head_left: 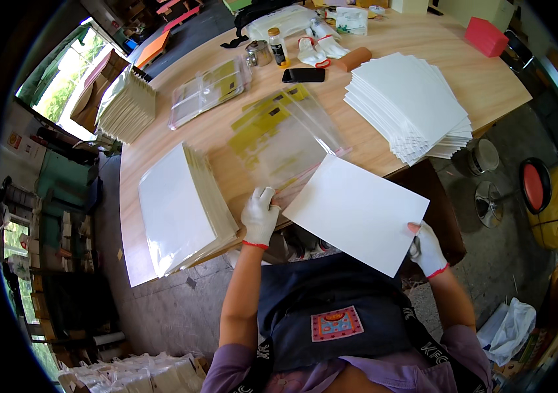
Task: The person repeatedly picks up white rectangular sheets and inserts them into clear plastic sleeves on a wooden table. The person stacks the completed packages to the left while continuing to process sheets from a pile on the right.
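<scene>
My right hand, in a white glove with a red cuff, grips the right edge of a white board, thumb on top. The board is tilted over the table's near edge, its left corner at the mouth of a clear plastic bag with yellow print. Also gloved, my left hand is closed at the near edge of that bag, pinching it; the fingertips are partly hidden. Left of it lies a stack of white boards in clear bags. A fanned pile of bare white boards lies at the right.
Farther back on the wooden table are a bundle of flat bags, a black phone, a yellow bottle, a metal pot and spare gloves. Another stack stands far left. A red block sits far right.
</scene>
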A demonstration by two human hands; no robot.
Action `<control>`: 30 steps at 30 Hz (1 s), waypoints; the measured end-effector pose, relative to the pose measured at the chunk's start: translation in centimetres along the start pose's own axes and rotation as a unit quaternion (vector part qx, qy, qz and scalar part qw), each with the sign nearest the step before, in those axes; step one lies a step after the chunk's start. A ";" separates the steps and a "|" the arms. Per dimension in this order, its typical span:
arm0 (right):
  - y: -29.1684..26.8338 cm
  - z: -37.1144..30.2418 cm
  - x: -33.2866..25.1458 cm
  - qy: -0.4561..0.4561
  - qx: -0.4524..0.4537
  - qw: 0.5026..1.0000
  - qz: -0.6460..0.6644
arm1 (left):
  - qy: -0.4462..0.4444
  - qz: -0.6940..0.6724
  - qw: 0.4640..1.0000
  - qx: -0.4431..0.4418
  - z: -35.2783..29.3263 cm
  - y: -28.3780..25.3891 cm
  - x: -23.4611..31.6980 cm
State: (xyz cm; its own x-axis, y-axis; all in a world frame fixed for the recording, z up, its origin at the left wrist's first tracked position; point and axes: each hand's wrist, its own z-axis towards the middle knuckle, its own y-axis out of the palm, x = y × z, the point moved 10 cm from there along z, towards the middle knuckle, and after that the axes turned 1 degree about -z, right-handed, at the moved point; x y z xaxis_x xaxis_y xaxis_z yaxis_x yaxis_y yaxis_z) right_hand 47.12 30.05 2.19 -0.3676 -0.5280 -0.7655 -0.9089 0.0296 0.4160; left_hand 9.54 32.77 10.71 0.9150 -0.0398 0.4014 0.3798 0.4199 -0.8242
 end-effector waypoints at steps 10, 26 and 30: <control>2.5 0.8 2.4 0.011 -0.020 0.995 0.098 | 0.005 -0.115 0.991 -0.075 1.0 0.1 0.7; 8.8 -4.7 1.2 0.006 -0.066 0.998 0.025 | -0.338 -0.830 0.444 0.008 -8.5 17.3 0.9; 9.1 -2.5 3.5 0.035 -0.072 0.997 -0.018 | -0.235 -0.694 0.674 -0.091 -11.2 18.5 3.1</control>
State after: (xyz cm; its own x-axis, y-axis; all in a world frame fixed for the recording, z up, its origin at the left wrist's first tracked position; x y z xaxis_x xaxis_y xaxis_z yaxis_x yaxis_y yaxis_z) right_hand 38.02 26.37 4.55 -0.3161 -0.5839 -0.7478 -0.8818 -0.1099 0.4586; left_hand 20.93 30.23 -7.76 -0.4674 0.0296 0.8835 0.8754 0.1552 0.4579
